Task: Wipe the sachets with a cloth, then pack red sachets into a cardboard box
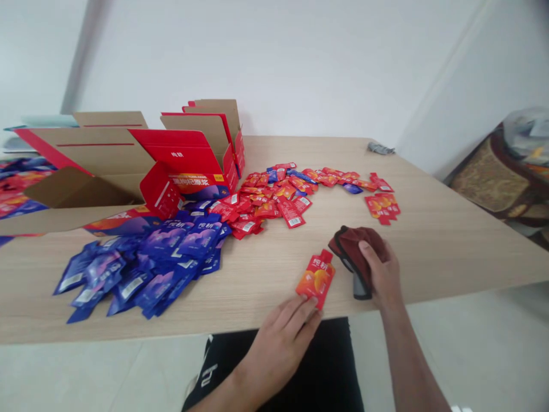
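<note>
Lighting is bright and diffuse, with slight blur on the packets [316, 278].

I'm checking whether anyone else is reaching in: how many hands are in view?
2: the left hand, touching a red pouch at its near end, and the right hand, holding a dark red cloth item. No other hand shows.

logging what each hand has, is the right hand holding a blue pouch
No, the right hand holds a brownish-red cloth item with a black edge.
</note>
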The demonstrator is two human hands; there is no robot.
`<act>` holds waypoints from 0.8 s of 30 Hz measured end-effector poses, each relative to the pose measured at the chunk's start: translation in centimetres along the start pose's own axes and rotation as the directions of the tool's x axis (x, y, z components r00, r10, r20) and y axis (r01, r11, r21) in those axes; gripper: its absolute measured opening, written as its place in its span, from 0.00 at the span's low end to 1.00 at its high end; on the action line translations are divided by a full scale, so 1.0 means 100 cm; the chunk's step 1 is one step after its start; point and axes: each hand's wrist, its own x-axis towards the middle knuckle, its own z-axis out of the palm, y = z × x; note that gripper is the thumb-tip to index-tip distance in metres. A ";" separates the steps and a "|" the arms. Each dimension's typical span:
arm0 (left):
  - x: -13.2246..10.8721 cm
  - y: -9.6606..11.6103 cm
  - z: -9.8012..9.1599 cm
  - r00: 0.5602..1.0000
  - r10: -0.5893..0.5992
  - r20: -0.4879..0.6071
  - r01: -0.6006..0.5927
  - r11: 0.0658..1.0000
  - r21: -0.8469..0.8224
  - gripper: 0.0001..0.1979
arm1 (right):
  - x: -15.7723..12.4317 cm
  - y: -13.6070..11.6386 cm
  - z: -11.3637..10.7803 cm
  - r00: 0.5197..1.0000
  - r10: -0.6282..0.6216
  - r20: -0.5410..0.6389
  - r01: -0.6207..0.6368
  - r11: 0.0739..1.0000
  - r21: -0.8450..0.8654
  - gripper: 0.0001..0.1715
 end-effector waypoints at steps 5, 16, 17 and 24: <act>-0.001 -0.009 0.003 0.996 0.070 -0.055 -0.071 0.997 -0.018 0.21 | -0.021 -0.012 0.005 0.977 -0.210 0.047 0.205 0.845 -0.494 0.29; 0.011 -0.012 0.004 0.989 0.059 -0.133 -0.073 0.992 -0.103 0.15 | -0.043 -0.013 0.024 0.573 -0.201 0.794 0.770 0.465 -0.438 0.14; 0.011 -0.013 0.004 0.990 0.061 -0.124 -0.074 0.992 -0.107 0.15 | -0.032 -0.010 0.024 0.594 -0.208 0.777 0.769 0.430 -0.472 0.16; 0.010 -0.017 0.008 0.983 0.033 -0.182 -0.065 0.983 -0.171 0.14 | 0.024 -0.017 0.021 0.726 -0.352 0.590 0.684 0.283 -0.672 0.23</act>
